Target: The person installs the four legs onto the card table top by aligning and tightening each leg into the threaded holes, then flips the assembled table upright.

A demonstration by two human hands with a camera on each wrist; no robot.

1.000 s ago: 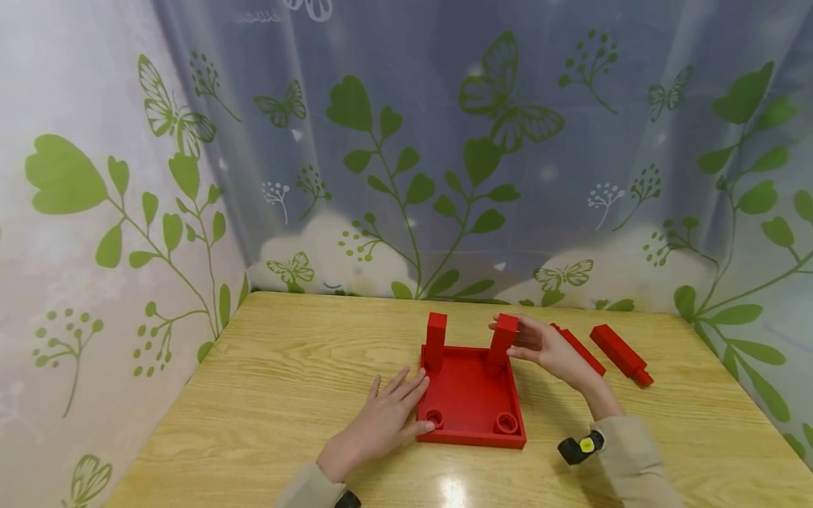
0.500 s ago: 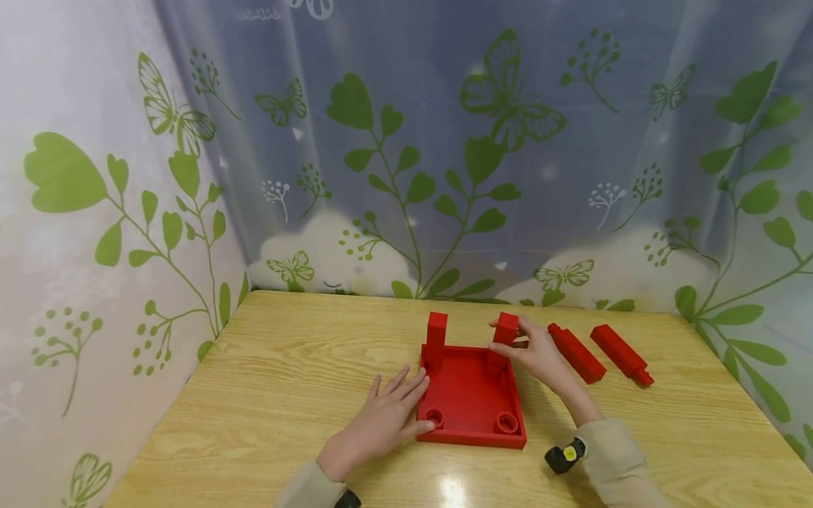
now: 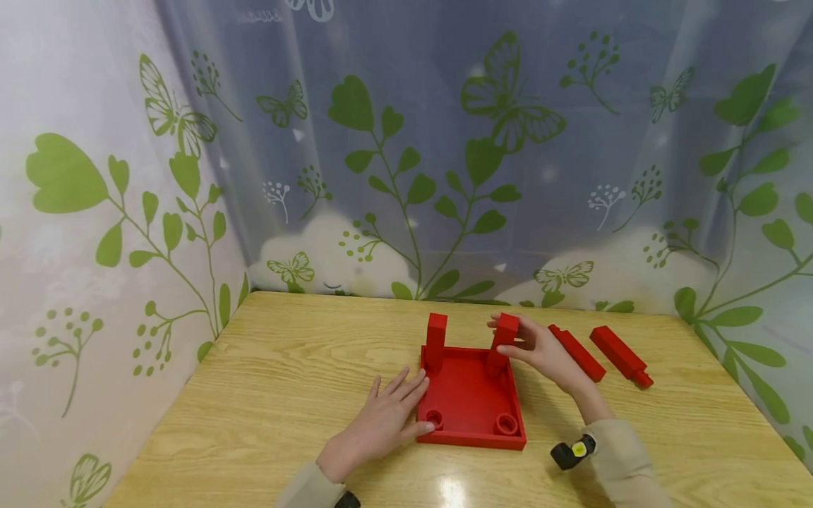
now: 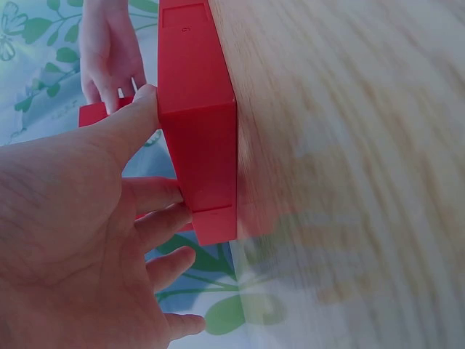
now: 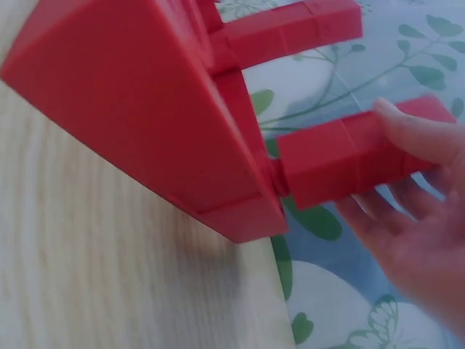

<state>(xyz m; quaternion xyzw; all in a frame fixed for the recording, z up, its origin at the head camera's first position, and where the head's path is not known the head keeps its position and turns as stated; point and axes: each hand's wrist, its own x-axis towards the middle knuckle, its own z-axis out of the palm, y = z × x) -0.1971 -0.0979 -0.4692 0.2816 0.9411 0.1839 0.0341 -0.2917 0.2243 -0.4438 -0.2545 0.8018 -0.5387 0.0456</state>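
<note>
A red square tray-like board (image 3: 468,398) with a raised rim lies on the table, two round sockets showing in its near corners. At its far left corner a red square leg (image 3: 435,339) stands upright. My right hand (image 3: 551,356) holds a second red leg (image 3: 506,331) at the far right corner, thumb on one side and fingers on the other. In the right wrist view a narrow neck shows between this held leg (image 5: 327,160) and the board. My left hand (image 3: 380,416) rests with spread, fairly straight fingers against the board's left side, its thumb over the near left corner.
Two loose red legs, a nearer one (image 3: 581,356) and a farther one (image 3: 621,356) with a stepped peg end, lie right of the board. A patterned curtain (image 3: 406,176) rises behind the wooden table (image 3: 286,353).
My right hand has shifted its fingers about the upright leg, swinging left and then slightly back right. The leg stays at the same corner. The left hand and the board look unmoved.
</note>
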